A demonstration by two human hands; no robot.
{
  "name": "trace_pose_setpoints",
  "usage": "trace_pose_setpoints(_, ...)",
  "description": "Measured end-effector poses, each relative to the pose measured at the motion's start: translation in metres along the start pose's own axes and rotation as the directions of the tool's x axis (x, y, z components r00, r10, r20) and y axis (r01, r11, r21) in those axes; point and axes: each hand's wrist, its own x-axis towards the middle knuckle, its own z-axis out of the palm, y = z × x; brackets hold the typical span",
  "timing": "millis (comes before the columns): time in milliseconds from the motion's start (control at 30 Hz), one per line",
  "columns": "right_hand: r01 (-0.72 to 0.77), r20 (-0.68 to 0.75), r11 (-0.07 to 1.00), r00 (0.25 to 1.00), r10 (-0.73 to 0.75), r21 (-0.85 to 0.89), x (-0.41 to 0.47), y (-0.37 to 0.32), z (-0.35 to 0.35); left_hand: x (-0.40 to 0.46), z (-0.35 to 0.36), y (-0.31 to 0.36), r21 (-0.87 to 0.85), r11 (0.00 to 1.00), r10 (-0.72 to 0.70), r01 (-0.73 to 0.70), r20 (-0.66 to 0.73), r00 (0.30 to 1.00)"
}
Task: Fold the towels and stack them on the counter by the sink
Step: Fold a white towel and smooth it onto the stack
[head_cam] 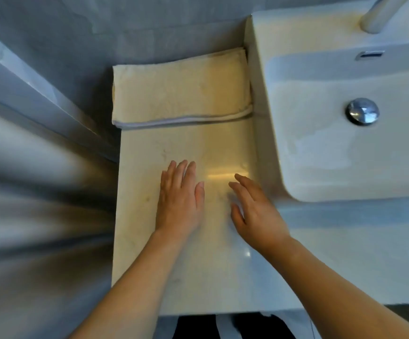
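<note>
folded cream terry towel [181, 89] lies at back of the pale stone counter [139, 216], touching the white sink basin [345, 155]. left hand [179, 199] flat, right hand [254, 211] fingers spread; both holding nothing.

A pale, glossy stone counter [149, 241] is seen from above, running from its near edge to the wall at the far edge. A cream folded terry towel [181, 90] is laid flat across the far end, spanning almost the full width. A white rectangular ceramic sink [320, 152] is set along the counter's right edge, just beside the towel.
</note>
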Motion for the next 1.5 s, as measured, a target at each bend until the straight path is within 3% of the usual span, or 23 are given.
trace_pose_setpoints(233, -0.068, 0.085, 0.998, 0.994, 0.067, 0.009, -0.098, 0.032, -0.073, -0.068, -0.008, 0.081, -0.119, 0.993, 0.013, -0.012, 0.002, 1.000)
trace_pose_setpoints(433, -0.205, 0.039, 0.978, 0.978, 0.204, 0.027, -0.141, 0.081, -0.114, -0.084, 0.015, 0.159, -0.187, 0.981, 0.069, -0.046, 0.121, 0.990)
trace_pose_setpoints(800, -0.348, -0.234, 0.935, 0.905, 0.354, 0.069, -0.208, 0.236, -0.231, -0.076, 0.046, 0.354, -0.216, 0.964, 0.216, -0.155, 0.296, 0.931)
trace_pose_setpoints(1067, -0.413, -0.396, 0.911, 0.840, 0.371, -0.022, -0.227, 0.337, -0.315, -0.061, 0.067, 0.453, -0.312, 0.934, 0.271, -0.176, 0.294, 0.916)
trace_pose_setpoints(1267, -0.538, -0.467, 0.841, 0.759, 0.453, -0.058, -0.250, 0.409, -0.350, -0.044, 0.114, 0.573, -0.451, 0.875, 0.328, -0.177, 0.282, 0.902)
trace_pose_setpoints(1367, -0.516, -0.406, 0.856, 0.784, 0.469, -0.007, -0.250, 0.440, -0.359, -0.020, 0.146, 0.623, -0.404, 0.900, 0.275, -0.162, 0.239, 0.931)
trace_pose_setpoints(1500, -0.442, -0.412, 0.897, 0.822, 0.393, -0.025, -0.255, 0.487, -0.376, 0.010, 0.195, 0.681, -0.115, 0.991, 0.098, -0.075, 0.207, 0.974)
